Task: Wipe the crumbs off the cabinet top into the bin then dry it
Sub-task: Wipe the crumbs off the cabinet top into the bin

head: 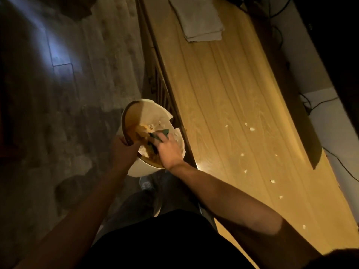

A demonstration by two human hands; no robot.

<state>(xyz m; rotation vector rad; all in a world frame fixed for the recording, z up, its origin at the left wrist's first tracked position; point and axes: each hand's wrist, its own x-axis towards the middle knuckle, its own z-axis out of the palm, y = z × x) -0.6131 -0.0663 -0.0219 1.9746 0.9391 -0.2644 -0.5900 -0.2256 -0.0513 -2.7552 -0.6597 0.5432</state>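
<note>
Left hand grip clamps bin rim, bin held just beside cabinet top edge. Right hand grip pinches green cloth inside bin mouth. Risk: bin tips, contents spill onto floor; scattered crumbs missed. Cabinet top's long axis runs away from person; folded towel at far end.
</note>
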